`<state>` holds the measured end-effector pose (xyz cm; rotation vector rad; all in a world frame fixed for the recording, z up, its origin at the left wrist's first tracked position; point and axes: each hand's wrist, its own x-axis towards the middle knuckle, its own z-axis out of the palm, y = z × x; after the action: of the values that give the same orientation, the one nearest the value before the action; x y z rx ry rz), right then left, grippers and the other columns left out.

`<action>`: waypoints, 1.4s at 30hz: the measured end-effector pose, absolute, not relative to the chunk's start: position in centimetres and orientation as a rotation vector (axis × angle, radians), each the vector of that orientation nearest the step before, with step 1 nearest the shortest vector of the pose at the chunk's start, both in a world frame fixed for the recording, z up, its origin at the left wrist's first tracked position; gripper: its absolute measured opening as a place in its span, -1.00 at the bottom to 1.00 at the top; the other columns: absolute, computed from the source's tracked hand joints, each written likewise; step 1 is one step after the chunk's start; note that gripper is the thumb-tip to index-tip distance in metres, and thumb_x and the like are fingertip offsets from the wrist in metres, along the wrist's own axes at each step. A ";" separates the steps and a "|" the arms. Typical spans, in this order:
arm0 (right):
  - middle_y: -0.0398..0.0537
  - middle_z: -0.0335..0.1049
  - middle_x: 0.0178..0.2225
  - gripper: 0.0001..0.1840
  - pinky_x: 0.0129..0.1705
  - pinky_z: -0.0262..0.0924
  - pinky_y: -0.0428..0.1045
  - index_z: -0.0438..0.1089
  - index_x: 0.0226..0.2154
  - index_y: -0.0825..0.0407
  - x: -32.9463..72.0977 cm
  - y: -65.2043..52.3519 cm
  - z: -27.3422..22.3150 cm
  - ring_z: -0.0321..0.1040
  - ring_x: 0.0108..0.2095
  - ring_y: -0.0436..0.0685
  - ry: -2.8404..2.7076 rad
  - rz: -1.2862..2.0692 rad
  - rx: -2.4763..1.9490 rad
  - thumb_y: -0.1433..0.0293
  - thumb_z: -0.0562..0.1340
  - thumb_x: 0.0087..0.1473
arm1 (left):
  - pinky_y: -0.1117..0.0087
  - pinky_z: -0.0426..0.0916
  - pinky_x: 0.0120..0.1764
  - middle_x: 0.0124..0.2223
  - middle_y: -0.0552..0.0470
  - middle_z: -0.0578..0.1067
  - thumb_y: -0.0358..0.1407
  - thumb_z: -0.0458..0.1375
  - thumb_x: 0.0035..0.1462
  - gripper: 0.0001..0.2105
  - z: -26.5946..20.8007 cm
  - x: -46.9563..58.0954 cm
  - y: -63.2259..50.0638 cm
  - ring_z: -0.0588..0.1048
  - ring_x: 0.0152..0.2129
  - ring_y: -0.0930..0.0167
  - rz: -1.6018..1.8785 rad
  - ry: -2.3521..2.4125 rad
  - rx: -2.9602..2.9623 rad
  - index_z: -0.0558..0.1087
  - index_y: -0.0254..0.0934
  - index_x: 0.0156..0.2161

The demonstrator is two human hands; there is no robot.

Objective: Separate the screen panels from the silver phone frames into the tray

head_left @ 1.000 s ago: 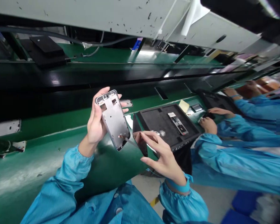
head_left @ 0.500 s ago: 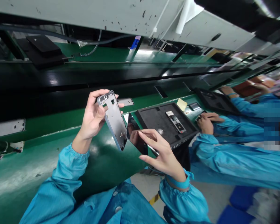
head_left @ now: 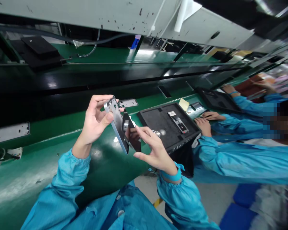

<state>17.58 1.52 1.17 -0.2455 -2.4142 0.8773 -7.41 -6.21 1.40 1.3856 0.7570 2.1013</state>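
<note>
My left hand (head_left: 96, 123) grips a silver phone frame (head_left: 116, 123) by its upper edge, held upright and turned nearly edge-on above the green bench. My right hand (head_left: 153, 150) holds a dark glossy screen panel (head_left: 132, 135) by its edges, angled close against the frame's face. Both sleeves are blue. Whether the panel touches the frame along its full length is hidden.
A black foam tray (head_left: 158, 123) with a small part (head_left: 178, 122) and a round metal knob (head_left: 162, 132) lies right of my hands. Another silver frame (head_left: 128, 103) rests behind, one more at far left (head_left: 9, 132). Co-workers' hands (head_left: 204, 124) work to the right.
The silver frame has turned from face-on to nearly edge-on. My right hand brought the dark screen panel up and leftward, closing it against the frame.
</note>
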 end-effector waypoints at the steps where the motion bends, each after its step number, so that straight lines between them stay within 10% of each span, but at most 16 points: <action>1: 0.15 0.42 0.13 -0.12 0.14 0.49 0.29 0.11 0.53 -0.21 17.0 1.4 0.7 0.46 0.10 0.34 -2.368 0.920 -0.267 -0.03 0.34 0.32 | 0.22 0.69 -0.05 0.11 -0.11 0.60 -0.05 0.40 0.27 -0.56 1.3 -7.4 -6.0 0.73 -0.11 0.23 2.112 0.766 1.415 0.47 -0.09 0.17; 10: 0.16 0.41 0.15 -0.21 0.09 0.57 0.26 0.28 0.46 -0.23 17.4 0.8 -0.3 0.55 0.09 0.35 -2.097 1.289 -0.307 -0.10 0.32 0.30 | 0.17 0.71 -0.10 0.14 -0.11 0.58 -0.08 0.41 0.26 -0.57 1.5 -8.5 -6.4 0.73 -0.14 0.23 2.044 0.834 1.452 0.50 -0.07 0.17; 42: 0.22 0.35 0.19 0.03 0.08 0.58 0.30 -0.04 0.58 -0.18 13.5 -1.6 -2.8 0.54 -0.01 0.29 -2.068 1.313 -0.477 -0.23 0.23 0.28 | 0.27 0.64 -0.11 -0.05 -0.05 0.56 0.03 0.51 0.08 -0.51 1.7 -6.5 -5.3 0.63 -0.20 0.34 1.959 1.035 1.428 0.55 -0.17 0.00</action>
<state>13.53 -1.59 -2.82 -0.4765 -2.0685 1.3132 -6.52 -5.34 1.70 1.4276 1.0355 1.9594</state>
